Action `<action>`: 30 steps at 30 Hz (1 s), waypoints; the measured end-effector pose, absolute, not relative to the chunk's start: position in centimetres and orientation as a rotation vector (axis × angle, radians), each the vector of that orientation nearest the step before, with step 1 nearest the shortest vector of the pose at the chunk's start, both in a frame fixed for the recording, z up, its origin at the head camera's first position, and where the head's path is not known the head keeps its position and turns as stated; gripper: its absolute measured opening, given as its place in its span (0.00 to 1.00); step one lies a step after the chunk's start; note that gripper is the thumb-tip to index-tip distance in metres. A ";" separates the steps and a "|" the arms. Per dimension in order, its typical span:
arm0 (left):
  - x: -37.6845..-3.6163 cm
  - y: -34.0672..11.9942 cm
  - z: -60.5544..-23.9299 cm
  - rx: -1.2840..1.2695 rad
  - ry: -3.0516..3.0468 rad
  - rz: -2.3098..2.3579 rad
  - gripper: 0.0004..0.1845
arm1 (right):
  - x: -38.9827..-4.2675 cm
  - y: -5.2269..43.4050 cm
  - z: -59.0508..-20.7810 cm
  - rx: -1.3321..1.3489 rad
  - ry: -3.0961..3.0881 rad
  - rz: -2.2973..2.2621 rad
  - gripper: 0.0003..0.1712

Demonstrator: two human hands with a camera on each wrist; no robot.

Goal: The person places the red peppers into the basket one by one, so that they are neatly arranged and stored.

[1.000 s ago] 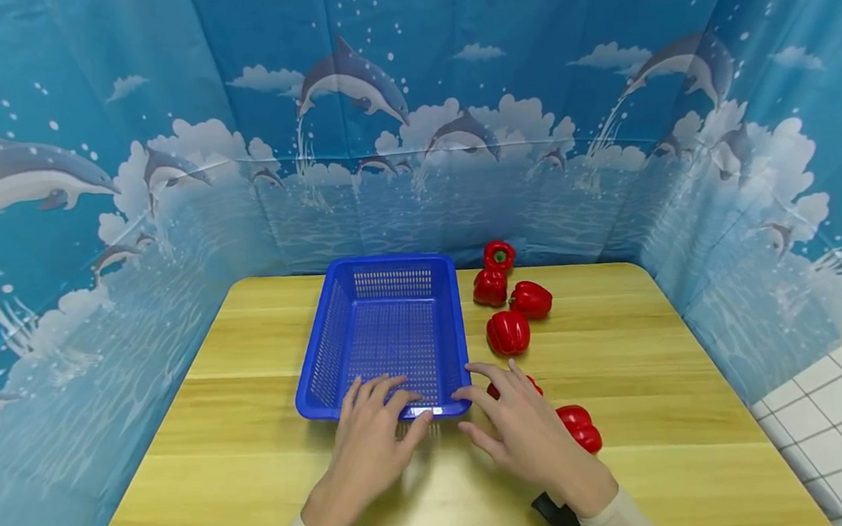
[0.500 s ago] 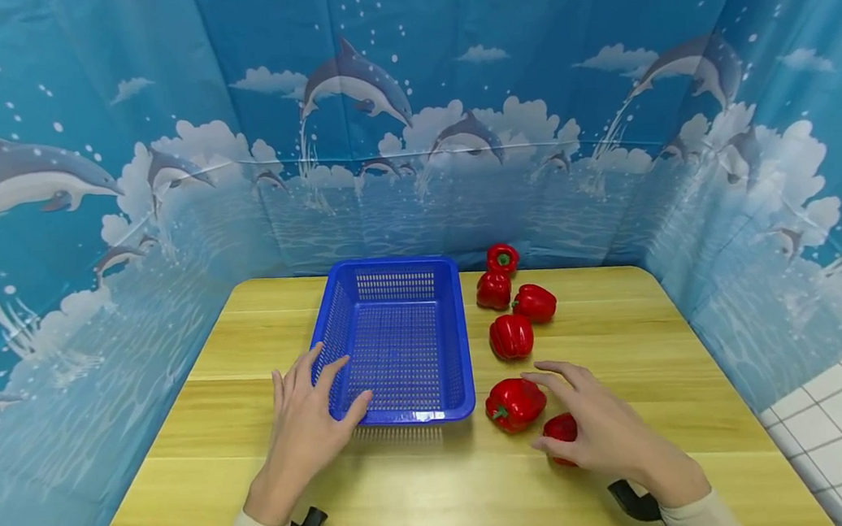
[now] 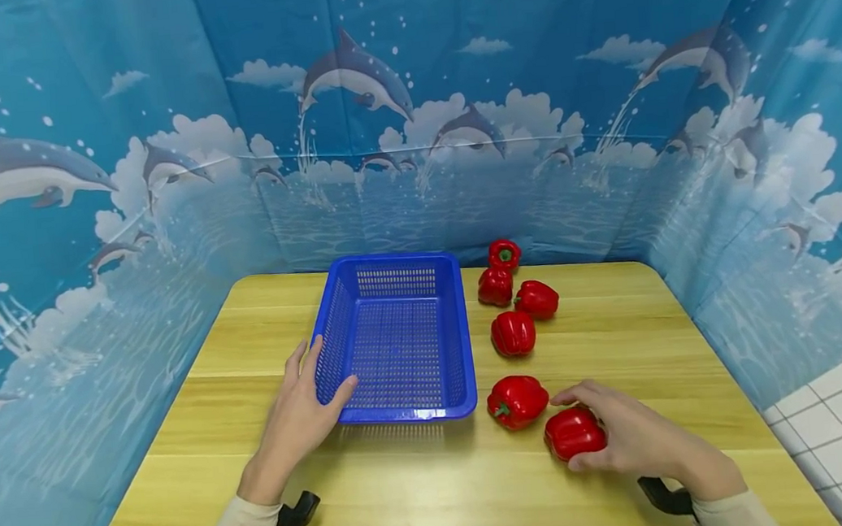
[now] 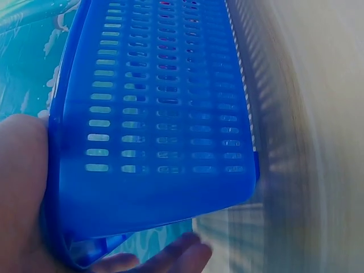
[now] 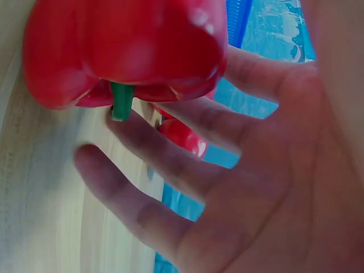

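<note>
1. The nearest red pepper (image 3: 575, 433) is lying on the wooden surface (image 3: 437, 490) in the lower right of the head view, and the right hand (image 3: 635, 439) is curling its fingers round it from the right side; the grip is closing on the pepper. In the right wrist view the pepper (image 5: 122, 51) is filling the upper left, its green stem (image 5: 120, 102) pointing down toward the spread fingers (image 5: 187, 165).
2. A second pepper (image 3: 517, 401) is sitting just beside it, up and to the left, near the basket's front right corner.
3. The left hand (image 3: 300, 414) is resting against the front left corner of the blue basket (image 3: 397, 338), thumb inside the rim and fingers along the outer wall, so the grip is holding the basket. The left wrist view is showing the perforated wall (image 4: 153, 114) close up.
4. Farther back, four more peppers (image 3: 514, 334) are lying to the right of the basket, near the centre of the frame.
5. A dolphin-print backdrop (image 3: 411, 117) is hanging behind the surface.
</note>
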State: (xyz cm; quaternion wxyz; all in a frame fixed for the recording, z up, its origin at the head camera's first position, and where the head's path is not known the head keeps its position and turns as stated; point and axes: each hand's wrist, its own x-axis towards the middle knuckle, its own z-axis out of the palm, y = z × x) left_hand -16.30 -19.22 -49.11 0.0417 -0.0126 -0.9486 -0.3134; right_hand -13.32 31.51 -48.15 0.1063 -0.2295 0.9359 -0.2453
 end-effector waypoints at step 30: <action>-16.5 -19.3 -48.4 -0.029 -2.979 -0.992 0.61 | -16.0 32.6 -46.6 -0.574 2.927 -1.009 0.39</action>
